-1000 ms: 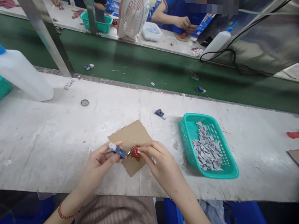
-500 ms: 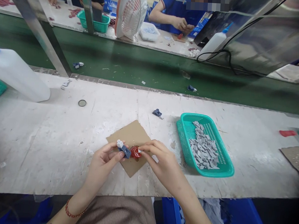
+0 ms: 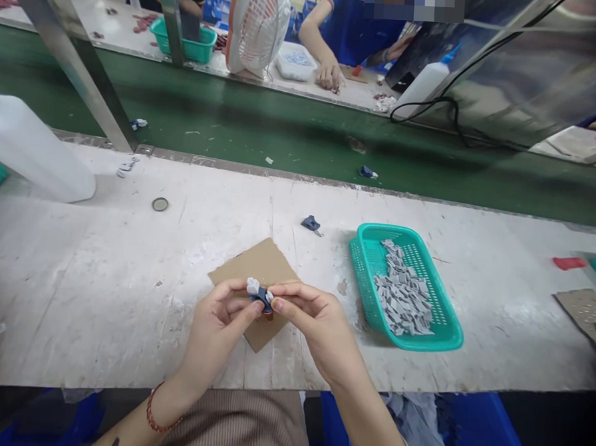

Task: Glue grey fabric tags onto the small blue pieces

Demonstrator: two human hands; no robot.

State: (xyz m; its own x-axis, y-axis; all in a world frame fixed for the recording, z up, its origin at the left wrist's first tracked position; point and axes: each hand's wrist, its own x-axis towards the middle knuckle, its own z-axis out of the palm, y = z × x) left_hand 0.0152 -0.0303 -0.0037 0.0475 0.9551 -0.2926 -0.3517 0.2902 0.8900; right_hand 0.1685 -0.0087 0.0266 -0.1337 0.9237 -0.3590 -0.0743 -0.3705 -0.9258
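Note:
My left hand is closed on a small dark blue plastic part with a pale grey piece at its upper end. Fingers of my right hand pinch a small light grey plastic piece against the right side of that blue part. Both hands meet over a square of brown cardboard on the white table. Red shows just below the blue part; the rest of the small dish there is hidden. To the right stands a green basket holding many grey pieces.
Behind the table runs a green conveyor belt carrying blue-and-grey parts. Another blue part and a bottle cap lie on the table. A white bottle stands left. Across the belt are a fan and co-workers' hands.
My right hand has brought the grey piece from the red dish to the blue part, while my left hand moved slightly right over the dish. Parts on the belt have shifted left.

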